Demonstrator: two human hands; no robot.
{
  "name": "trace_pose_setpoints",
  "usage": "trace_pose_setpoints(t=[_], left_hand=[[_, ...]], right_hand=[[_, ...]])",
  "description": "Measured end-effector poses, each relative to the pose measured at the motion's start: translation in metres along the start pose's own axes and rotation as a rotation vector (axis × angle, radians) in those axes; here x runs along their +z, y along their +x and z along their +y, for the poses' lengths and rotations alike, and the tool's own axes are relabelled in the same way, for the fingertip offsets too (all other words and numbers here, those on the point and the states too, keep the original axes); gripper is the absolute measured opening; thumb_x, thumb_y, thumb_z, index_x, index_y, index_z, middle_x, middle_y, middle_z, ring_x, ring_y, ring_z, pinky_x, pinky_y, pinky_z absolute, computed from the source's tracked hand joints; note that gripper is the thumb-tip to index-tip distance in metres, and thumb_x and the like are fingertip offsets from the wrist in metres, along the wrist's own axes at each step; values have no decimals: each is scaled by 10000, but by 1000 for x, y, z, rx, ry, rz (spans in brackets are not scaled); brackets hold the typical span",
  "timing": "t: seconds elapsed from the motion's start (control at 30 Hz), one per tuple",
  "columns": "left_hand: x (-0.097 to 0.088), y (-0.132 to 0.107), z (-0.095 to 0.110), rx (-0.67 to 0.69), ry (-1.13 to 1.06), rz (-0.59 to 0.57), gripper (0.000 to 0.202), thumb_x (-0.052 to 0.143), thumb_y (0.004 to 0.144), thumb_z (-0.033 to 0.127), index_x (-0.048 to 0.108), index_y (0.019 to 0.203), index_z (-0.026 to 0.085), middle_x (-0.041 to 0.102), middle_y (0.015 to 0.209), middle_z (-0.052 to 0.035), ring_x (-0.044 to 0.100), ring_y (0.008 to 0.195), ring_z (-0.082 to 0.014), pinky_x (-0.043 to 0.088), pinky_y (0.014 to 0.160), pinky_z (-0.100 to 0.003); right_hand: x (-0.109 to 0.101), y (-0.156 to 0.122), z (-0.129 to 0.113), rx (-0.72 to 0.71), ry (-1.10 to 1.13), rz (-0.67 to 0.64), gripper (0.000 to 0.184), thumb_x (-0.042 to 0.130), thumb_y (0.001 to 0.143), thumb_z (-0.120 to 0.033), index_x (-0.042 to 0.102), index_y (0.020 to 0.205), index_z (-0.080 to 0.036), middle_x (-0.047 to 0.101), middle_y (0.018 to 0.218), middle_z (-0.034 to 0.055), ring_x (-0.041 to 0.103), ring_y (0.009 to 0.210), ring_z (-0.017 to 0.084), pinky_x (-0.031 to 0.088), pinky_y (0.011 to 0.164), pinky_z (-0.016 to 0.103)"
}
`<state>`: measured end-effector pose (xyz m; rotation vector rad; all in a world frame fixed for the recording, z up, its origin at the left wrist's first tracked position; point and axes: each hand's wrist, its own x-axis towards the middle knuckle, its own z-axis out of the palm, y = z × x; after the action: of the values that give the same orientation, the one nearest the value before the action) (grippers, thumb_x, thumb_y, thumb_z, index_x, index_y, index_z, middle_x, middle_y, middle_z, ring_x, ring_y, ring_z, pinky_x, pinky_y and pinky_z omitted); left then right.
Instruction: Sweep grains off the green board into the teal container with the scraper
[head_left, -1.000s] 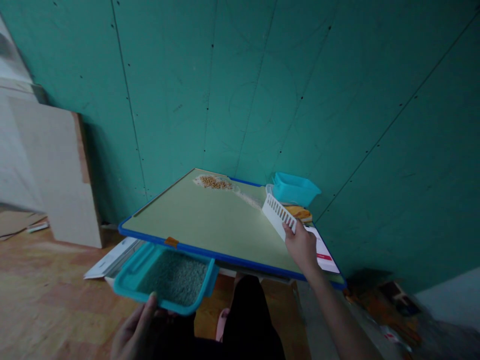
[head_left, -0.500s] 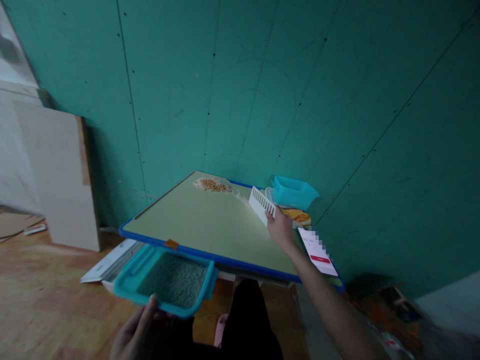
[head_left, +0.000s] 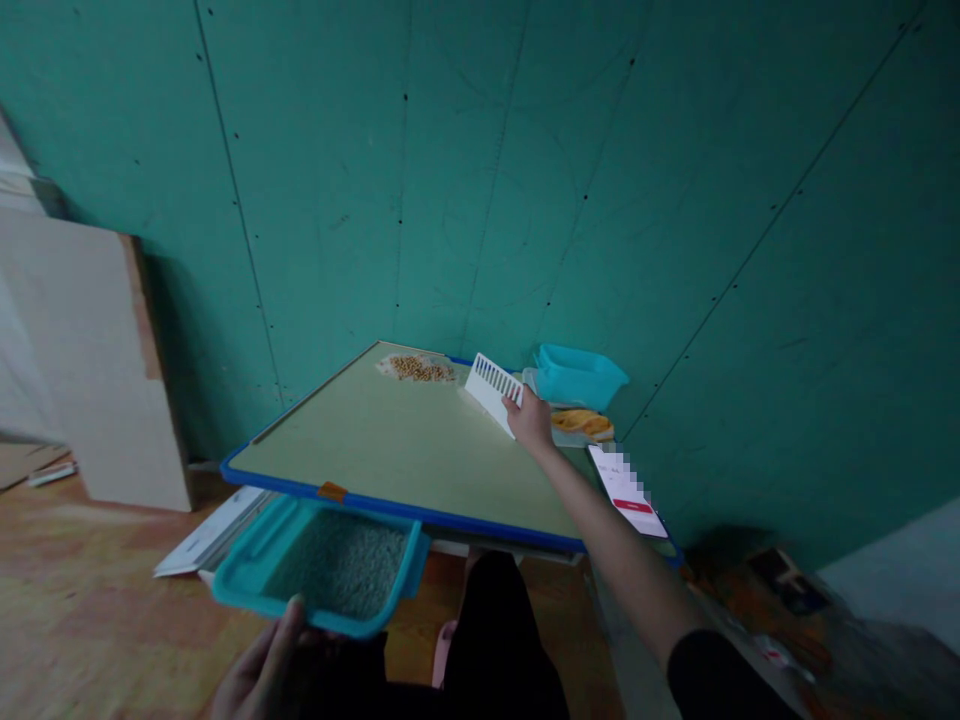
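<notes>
My right hand [head_left: 531, 421] grips a white slotted plastic piece [head_left: 491, 388] and holds it on edge over the far part of the green board [head_left: 390, 445], just right of a small pile of yellow grains [head_left: 421, 369]. My left hand [head_left: 262, 668] holds a teal tray [head_left: 319, 564] filled with greyish-green grains below the board's blue front edge, thumb on its near rim.
A teal tub [head_left: 577, 374] and a yellow object [head_left: 583, 424] sit at the board's far right corner. A phone [head_left: 628, 491] with a lit screen lies on its right side. A pale wooden panel [head_left: 75, 350] leans on the green wall at left.
My right hand has carried the white slotted piece leftward and farther away, from near the phone toward the yellow grain pile. The left hand and teal tray barely moved.
</notes>
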<state>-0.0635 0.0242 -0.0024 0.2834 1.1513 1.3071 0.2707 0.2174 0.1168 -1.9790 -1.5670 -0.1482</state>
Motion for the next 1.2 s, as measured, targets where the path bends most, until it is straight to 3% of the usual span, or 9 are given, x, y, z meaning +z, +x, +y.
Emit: trace_pose_setpoints(t=[0.17,0.23,0.37,0.53,0.77,1.0,1.2], left_hand=[[14,-12,8,121,120,67,480,896,367,557,708,635,206,697,524,-7,666,517,-234,551,478,-292],[23,-22,13,204,185,72,397,836,505,582,697,626,230,712,553,-16,672,533,-257,539,471,-317],[35,-39,24,250,202,80,344,795,573,590,691,616,266,706,537,-6,669,547,-267,529,484,-319],[29,-34,27,159,283,-22,402,841,482,602,706,549,230,707,542,-25,670,585,-270,532,548,-314],[25,-23,15,239,172,32,381,810,506,626,686,539,267,628,438,14,598,460,-229,494,492,-310],[29,-27,12,245,159,42,390,810,573,571,658,543,213,673,496,3,629,507,-212,449,466,-268],[20,-15,4,213,80,39,384,815,581,569,681,577,209,684,522,11,664,547,-211,476,482,-255]], right_hand=[[8,13,7,-26,101,-18,242,587,882,-290,632,1085,-167,716,1068,110,649,991,231,447,794,279],[11,18,9,-23,144,-23,252,598,871,-276,634,1090,-158,716,1081,111,647,1002,228,453,803,279],[16,24,8,-33,186,-22,253,618,857,-270,643,1083,-160,718,1078,112,647,1005,225,452,800,270],[17,27,-2,-65,188,-38,239,637,853,-283,656,1050,-151,723,1062,116,654,970,225,442,773,265],[20,19,-19,-138,155,-69,200,608,877,-334,657,990,-177,737,966,86,664,844,210,416,694,253],[25,1,-42,-249,81,-86,202,570,906,-360,648,1003,-201,744,921,64,673,820,204,391,673,248],[26,-11,-52,-348,46,-83,240,546,925,-353,645,1082,-202,752,954,70,690,829,210,410,682,255]])
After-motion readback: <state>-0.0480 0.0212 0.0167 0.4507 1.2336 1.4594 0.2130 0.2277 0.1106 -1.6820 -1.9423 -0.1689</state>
